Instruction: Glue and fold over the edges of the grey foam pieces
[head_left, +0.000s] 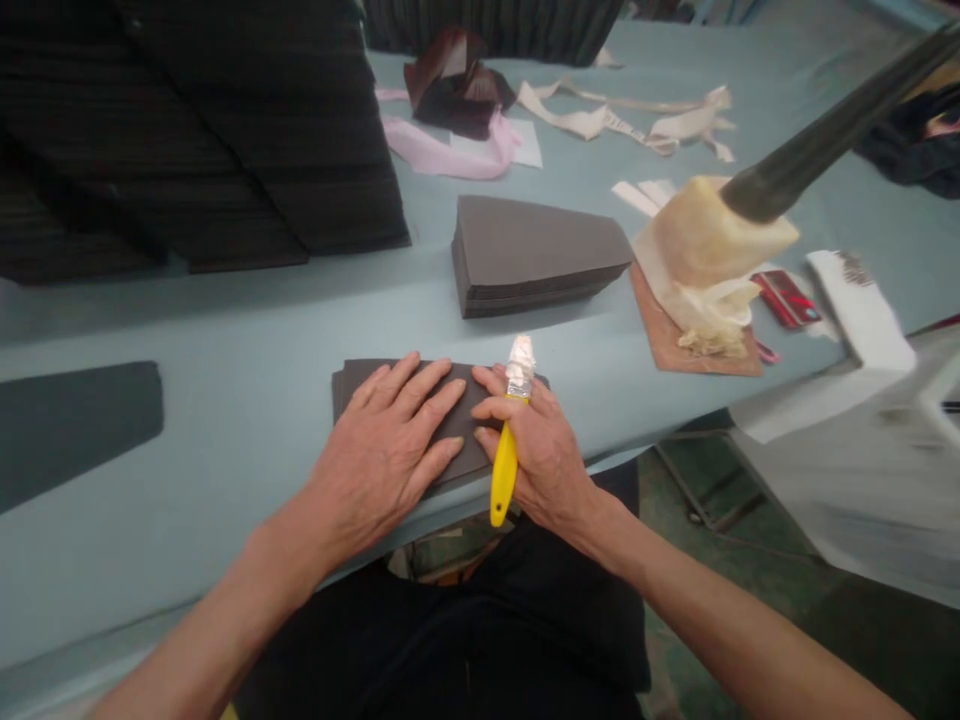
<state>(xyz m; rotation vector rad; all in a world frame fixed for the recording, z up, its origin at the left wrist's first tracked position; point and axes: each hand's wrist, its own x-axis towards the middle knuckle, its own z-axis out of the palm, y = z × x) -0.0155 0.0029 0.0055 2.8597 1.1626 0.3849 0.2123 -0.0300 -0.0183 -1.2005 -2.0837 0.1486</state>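
Flat on a few dark grey sheets (352,372) at the table's front edge lies my left hand (394,425), its fingers spread. My right hand (536,435) grips a paintbrush (504,475) with a yellow handle, which lies across the hand with its whitish, glue-coated bristles pointing away from me. The fingertips of that hand also rest on the sheets' right part. Just beyond both hands stands a neat stack of similar dark grey pieces (540,240), tapered to the right. Another single dark piece (82,425) lies far to the left.
Tall stacks of black sheets (300,130) fill the back left. At right, a glue-crusted container (697,235) with a dark handle sits on a brown board (667,335). Near it are a red object (786,298) and a white strip (862,310). Fabric scraps (442,148) lie behind.
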